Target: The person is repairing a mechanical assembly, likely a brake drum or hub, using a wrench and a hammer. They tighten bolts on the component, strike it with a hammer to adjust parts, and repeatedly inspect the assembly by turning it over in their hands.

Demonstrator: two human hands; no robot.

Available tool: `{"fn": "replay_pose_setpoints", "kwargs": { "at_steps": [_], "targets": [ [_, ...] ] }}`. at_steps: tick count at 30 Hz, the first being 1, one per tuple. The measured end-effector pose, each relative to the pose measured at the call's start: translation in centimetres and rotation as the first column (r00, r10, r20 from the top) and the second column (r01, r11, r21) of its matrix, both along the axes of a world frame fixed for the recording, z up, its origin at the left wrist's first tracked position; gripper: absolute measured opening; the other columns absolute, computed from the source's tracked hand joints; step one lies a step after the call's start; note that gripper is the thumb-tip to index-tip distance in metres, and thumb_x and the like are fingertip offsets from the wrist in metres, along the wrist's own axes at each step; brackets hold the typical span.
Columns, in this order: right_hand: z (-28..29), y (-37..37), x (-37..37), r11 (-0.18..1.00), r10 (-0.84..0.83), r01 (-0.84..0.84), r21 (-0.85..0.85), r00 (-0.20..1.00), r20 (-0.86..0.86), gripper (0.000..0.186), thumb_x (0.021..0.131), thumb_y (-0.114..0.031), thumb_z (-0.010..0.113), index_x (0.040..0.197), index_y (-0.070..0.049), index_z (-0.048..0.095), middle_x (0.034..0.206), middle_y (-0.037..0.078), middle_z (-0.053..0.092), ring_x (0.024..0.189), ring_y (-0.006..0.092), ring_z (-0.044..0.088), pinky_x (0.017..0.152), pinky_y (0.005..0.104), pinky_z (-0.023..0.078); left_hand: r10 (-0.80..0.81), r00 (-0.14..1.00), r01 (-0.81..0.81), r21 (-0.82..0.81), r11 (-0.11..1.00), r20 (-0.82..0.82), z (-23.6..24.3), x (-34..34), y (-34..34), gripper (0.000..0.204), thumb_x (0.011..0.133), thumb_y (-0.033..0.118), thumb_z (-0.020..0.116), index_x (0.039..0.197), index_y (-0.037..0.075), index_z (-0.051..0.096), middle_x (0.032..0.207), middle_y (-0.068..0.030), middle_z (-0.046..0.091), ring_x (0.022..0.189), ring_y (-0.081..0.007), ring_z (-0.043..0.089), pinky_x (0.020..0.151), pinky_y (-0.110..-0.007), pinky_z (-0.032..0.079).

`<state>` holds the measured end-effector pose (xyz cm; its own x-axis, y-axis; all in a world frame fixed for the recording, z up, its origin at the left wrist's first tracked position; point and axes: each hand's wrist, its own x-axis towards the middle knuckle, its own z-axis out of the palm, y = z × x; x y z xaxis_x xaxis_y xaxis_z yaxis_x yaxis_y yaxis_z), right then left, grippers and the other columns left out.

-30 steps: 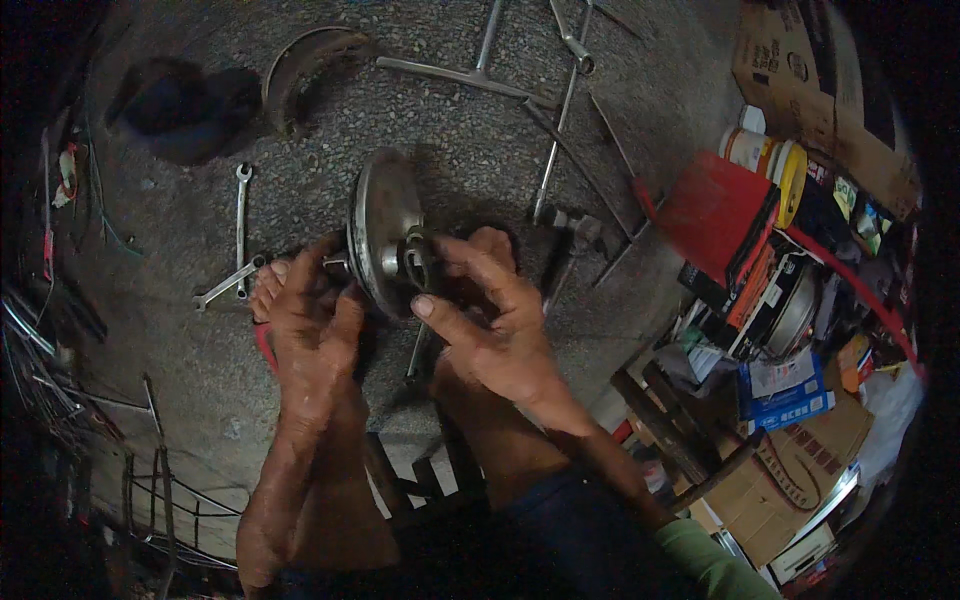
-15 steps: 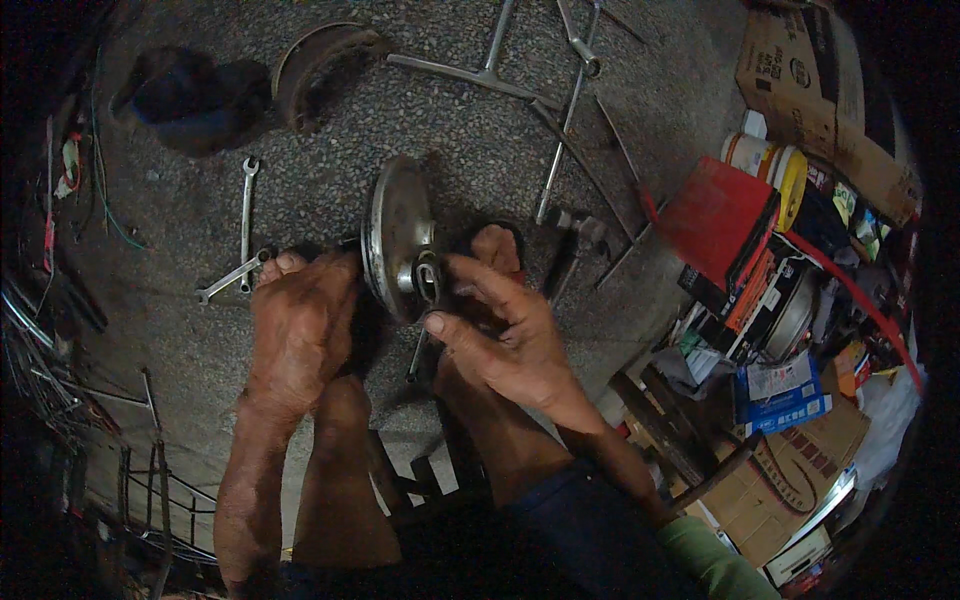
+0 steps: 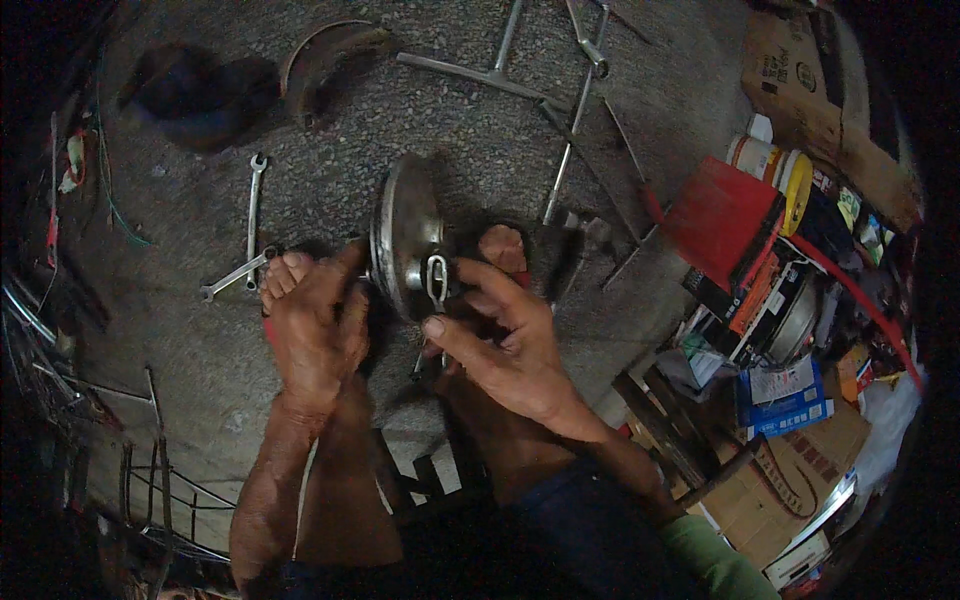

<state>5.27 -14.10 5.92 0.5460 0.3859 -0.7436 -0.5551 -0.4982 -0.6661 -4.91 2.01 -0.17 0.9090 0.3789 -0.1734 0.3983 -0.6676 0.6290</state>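
Between my hands, a round silvery metal brake plate [image 3: 402,235] stands on edge, a small slotted metal loop [image 3: 437,280] projecting from its hub on the right. My right hand [image 3: 505,340] is closed at this hub, its thumb below the loop and forefinger beside it. On the other side, my left hand [image 3: 318,325] has its curled fingers close against the plate's face. Whatever those fingers hold is hidden. Behind the left hand show my left foot's toes; my right foot [image 3: 503,247] is just beyond the right hand.
Two wrenches [image 3: 255,215] lie on the speckled floor at left. A curved brake shoe [image 3: 320,60] and a dark cloth-like bundle [image 3: 200,95] lie farther off. Beyond them is a T-handle wrench [image 3: 475,75]. At right are a red box [image 3: 722,220], cartons and a yellow-rimmed bucket [image 3: 790,185].
The plate has turned slightly, so the slotted loop faces me more. My left hand has shifted a little right and lower, its fingers rearranged. My right hand keeps its grip.
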Motion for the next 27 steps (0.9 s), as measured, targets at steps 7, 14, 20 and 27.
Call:
{"fn": "replay_pose_setpoints", "kwargs": {
  "at_steps": [7,14,20,27],
  "targets": [
    [-0.6,-0.5,-0.6,0.998,0.06,-0.06,0.013,0.998,-0.004,0.047,0.087,-0.015,0.074,0.127,0.0,0.056,0.1,0.01,0.07,0.09,0.0148,0.065,0.076,0.0291,0.052,0.403,0.737,-0.641,-0.75,0.165,-0.542,2.5,0.4,-0.2,0.048,0.084,0.008,0.061,0.131,-0.001,0.05,0.1,-0.0121,0.065,0.101,-0.0189,0.058,0.091,-0.032,0.045],
    [0.6,1.0,-0.6,0.984,0.177,-0.174,-0.042,0.981,0.084,0.034,0.087,-0.009,0.073,0.116,0.0,0.058,0.087,0.007,0.07,0.081,0.0095,0.064,0.067,0.0244,0.05,0.496,0.719,-0.568,-0.823,0.018,-0.486,4.3,0.7,-1.3,0.058,0.087,0.006,0.056,0.141,-0.006,0.04,0.116,-0.0172,0.061,0.108,-0.0212,0.056,0.096,-0.032,0.043],
    [-0.2,1.1,-0.9,0.914,0.397,-0.376,-0.151,0.906,0.146,0.029,0.083,-0.017,0.073,0.101,-0.001,0.056,0.081,0.018,0.068,0.075,0.0365,0.07,0.062,0.0408,0.054,0.548,0.708,-0.57,-0.819,0.07,-0.445,5.1,0.9,-1.9,0.059,0.087,0.005,0.062,0.139,-0.01,0.039,0.115,-0.0172,0.062,0.108,-0.0227,0.058,0.093,-0.033,0.046],
    [-2.1,-0.4,-2.1,0.941,0.34,-0.338,-0.036,0.931,0.134,0.027,0.081,-0.011,0.071,0.103,-0.003,0.057,0.083,0.014,0.069,0.075,0.0309,0.071,0.061,0.0381,0.054,0.304,0.948,-0.302,-0.576,0.759,-0.097,5.0,0.5,-2.2,0.058,0.085,0.015,0.072,0.129,-0.014,0.045,0.1,-0.0238,0.064,0.084,-0.0302,0.066,0.073,-0.036,0.053]
  ]
}}
